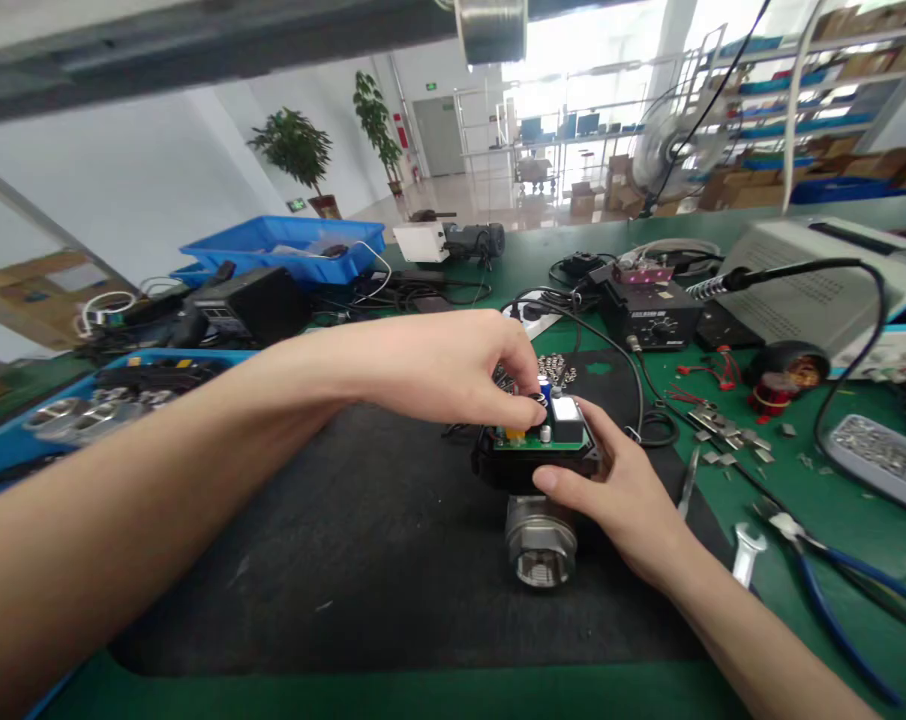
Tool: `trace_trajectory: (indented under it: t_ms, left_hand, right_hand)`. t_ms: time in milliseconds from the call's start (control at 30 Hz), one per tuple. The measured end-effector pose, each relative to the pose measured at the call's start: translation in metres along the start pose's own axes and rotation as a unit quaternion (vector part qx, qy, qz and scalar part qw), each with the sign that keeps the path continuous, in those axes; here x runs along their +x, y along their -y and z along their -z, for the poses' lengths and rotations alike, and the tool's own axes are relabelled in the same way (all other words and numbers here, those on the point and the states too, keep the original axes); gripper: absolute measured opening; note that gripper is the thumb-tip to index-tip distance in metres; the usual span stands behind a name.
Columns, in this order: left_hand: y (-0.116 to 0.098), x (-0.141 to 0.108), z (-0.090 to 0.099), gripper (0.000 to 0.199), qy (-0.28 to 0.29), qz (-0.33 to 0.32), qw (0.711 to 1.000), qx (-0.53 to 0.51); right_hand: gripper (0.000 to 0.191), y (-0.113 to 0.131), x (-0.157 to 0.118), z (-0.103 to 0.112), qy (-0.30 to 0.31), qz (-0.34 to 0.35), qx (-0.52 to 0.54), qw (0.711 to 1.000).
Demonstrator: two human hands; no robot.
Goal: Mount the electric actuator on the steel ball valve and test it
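Note:
A green circuit board [498,440] with a dark relay-like block, a blue capacitor and a yellow part sits in the open top of a black housing [528,472]. Below that housing is a metal threaded valve body [541,540], its hexagonal end facing me. My left hand [468,370] reaches over the board from the left, thumb and fingers pinched at a small dark round part; exactly what they grip is partly hidden. My right hand [622,490] wraps the housing's right side, with the thumb on its front. The valve unit stands upright on a black mat [363,560].
Pliers [790,530] and a wrench [747,555] lie to the right, near a tray of small metal parts [884,455]. A soldering station [655,315] with cables stands behind. Blue bins [333,265] and a black box [254,310] are at the left.

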State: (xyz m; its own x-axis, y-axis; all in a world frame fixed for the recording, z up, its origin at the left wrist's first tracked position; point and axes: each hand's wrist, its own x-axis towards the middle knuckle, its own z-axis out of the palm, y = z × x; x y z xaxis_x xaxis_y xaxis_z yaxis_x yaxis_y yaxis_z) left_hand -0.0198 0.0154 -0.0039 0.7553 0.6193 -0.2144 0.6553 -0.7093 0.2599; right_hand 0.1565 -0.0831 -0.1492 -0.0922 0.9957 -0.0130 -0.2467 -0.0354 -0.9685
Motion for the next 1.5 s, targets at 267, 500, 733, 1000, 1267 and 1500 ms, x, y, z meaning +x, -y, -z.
trace_trajectory:
  t_ms: [267, 500, 733, 1000, 1267, 1500]
  left_hand:
    - [-0.030, 0.001, 0.011, 0.031, 0.040, 0.071, 0.996, 0.042]
    - [-0.044, -0.002, 0.005, 0.031, 0.054, 0.144, 0.987, -0.050]
    - [-0.042, 0.000, 0.002, 0.031, 0.039, 0.139, 0.985, -0.089]
    - [-0.042, 0.009, 0.002, 0.028, 0.045, 0.130, 0.981, -0.136]
    - [-0.038, 0.014, 0.002, 0.027, 0.049, 0.141, 0.978, -0.144]
    - [-0.037, 0.015, 0.002, 0.030, 0.059, 0.145, 0.977, -0.142]
  right_hand:
    - [0.074, -0.007, -0.002, 0.005, 0.010, 0.030, -0.007, 0.999]
    - [0.071, -0.010, -0.004, 0.008, 0.024, 0.042, 0.016, 0.999]
    - [0.068, -0.011, -0.004, 0.010, 0.024, 0.049, 0.029, 0.998]
    - [0.068, -0.013, -0.002, 0.013, 0.027, 0.040, 0.040, 0.998]
    - [0.064, -0.013, -0.002, 0.012, 0.027, 0.045, 0.039, 0.998]
    - [0.064, -0.012, -0.002, 0.011, 0.026, 0.045, 0.035, 0.998]
